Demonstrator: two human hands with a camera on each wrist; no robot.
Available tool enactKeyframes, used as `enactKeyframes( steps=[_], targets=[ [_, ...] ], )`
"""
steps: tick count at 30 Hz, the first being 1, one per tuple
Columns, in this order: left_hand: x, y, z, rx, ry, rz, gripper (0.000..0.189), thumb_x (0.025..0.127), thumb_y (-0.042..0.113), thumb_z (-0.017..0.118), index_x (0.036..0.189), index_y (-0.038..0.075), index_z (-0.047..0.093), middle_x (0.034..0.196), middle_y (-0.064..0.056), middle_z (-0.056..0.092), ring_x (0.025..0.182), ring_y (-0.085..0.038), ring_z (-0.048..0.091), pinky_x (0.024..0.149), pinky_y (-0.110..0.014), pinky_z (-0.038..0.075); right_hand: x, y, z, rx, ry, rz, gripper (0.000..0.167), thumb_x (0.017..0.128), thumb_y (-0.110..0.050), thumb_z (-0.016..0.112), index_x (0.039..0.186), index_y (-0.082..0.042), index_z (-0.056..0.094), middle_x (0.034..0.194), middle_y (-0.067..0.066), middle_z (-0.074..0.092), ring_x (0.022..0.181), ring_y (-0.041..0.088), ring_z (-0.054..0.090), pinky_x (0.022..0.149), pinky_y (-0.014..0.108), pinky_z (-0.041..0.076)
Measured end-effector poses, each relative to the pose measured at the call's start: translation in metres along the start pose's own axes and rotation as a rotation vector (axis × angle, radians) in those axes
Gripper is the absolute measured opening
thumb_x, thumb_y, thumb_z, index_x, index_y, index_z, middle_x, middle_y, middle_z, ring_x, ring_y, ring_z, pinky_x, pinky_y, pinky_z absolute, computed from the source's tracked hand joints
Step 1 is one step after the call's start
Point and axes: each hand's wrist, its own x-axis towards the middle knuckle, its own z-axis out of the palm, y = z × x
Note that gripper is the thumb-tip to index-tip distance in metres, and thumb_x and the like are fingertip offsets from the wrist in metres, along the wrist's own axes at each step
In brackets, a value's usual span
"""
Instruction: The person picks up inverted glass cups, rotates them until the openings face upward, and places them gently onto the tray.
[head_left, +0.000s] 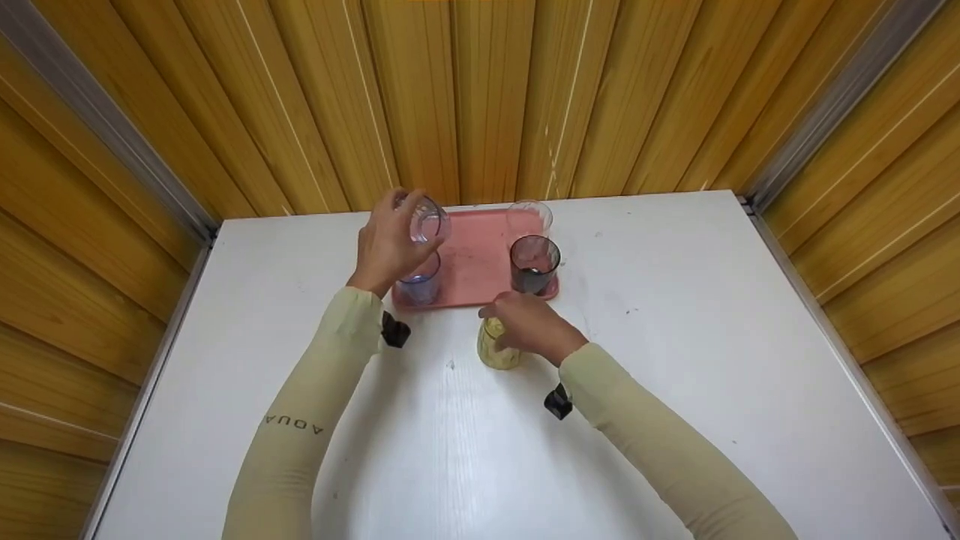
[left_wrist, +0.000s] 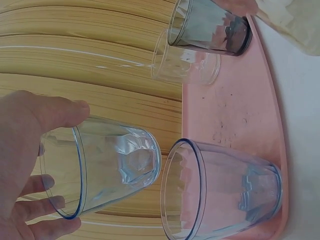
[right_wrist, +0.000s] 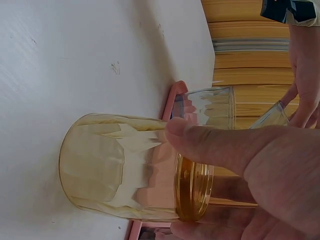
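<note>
At the tray's back left corner, my left hand (head_left: 390, 244) grips a clear glass with a bluish rim (left_wrist: 112, 170) from above, thumb and fingers around its mouth. This glass is upright with its base downward. Below my left wrist, a blue-tinted glass (head_left: 421, 289) stands on the front left of the pink tray (head_left: 474, 262). My right hand (head_left: 534, 328) holds an upside-down yellow glass (right_wrist: 110, 165) by its thick amber base. Its wide mouth faces the white table, just in front of the tray.
A dark grey glass (head_left: 534, 275) stands on the tray's front right, with a clear glass (head_left: 529, 214) behind it. The white table (head_left: 675, 315) extends around the tray. Yellow wood-look panels (head_left: 487, 97) rise close behind the tray.
</note>
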Motion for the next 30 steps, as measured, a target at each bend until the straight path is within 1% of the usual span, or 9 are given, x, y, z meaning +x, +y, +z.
enactKeyframes(
  steps=[6, 11, 18, 24, 30],
  targets=[
    [0.002, 0.0, 0.0, 0.001, 0.006, 0.003, 0.073, 0.078, 0.042, 0.078, 0.142, 0.03, 0.044, 0.143, -0.007, 0.041, 0.129, -0.027, 0.046, 0.104, -0.055, 0.043, 0.0, 0.0, 0.0, 0.005, 0.001, 0.001, 0.053, 0.071, -0.011, 0.084, 0.122, -0.01, 0.067, 0.117, 0.008, 0.069, 0.112, 0.026, 0.063, 0.095, 0.041, 0.052],
    [0.004, -0.001, 0.0, -0.001, -0.002, -0.016, 0.072, 0.079, 0.043, 0.077, 0.142, 0.031, 0.043, 0.145, -0.007, 0.04, 0.13, -0.028, 0.046, 0.106, -0.054, 0.043, 0.0, -0.001, -0.001, 0.021, -0.004, 0.004, 0.053, 0.072, -0.01, 0.084, 0.122, -0.009, 0.067, 0.117, 0.009, 0.068, 0.111, 0.026, 0.063, 0.095, 0.042, 0.051],
    [0.007, -0.003, -0.002, 0.019, -0.01, -0.006, 0.075, 0.079, 0.042, 0.077, 0.144, 0.03, 0.042, 0.147, -0.008, 0.039, 0.131, -0.03, 0.045, 0.105, -0.056, 0.042, 0.0, -0.002, -0.001, 0.024, -0.007, 0.022, 0.054, 0.073, -0.009, 0.083, 0.124, -0.009, 0.066, 0.12, 0.009, 0.067, 0.115, 0.027, 0.061, 0.098, 0.041, 0.05],
    [0.009, -0.004, -0.003, 0.016, -0.032, -0.03, 0.072, 0.08, 0.043, 0.075, 0.143, 0.031, 0.043, 0.149, -0.009, 0.037, 0.134, -0.032, 0.043, 0.106, -0.058, 0.04, 0.0, -0.003, -0.001, 0.044, -0.007, 0.039, 0.054, 0.072, -0.008, 0.083, 0.124, -0.008, 0.066, 0.12, 0.009, 0.068, 0.114, 0.026, 0.062, 0.098, 0.041, 0.05],
    [0.012, -0.006, -0.003, 0.029, -0.033, -0.025, 0.07, 0.08, 0.043, 0.075, 0.142, 0.031, 0.043, 0.147, -0.01, 0.038, 0.132, -0.031, 0.044, 0.105, -0.056, 0.043, 0.0, -0.003, -0.001, 0.037, 0.0, 0.028, 0.053, 0.072, -0.008, 0.083, 0.122, -0.008, 0.067, 0.118, 0.009, 0.069, 0.112, 0.027, 0.062, 0.097, 0.042, 0.051]
  ],
)
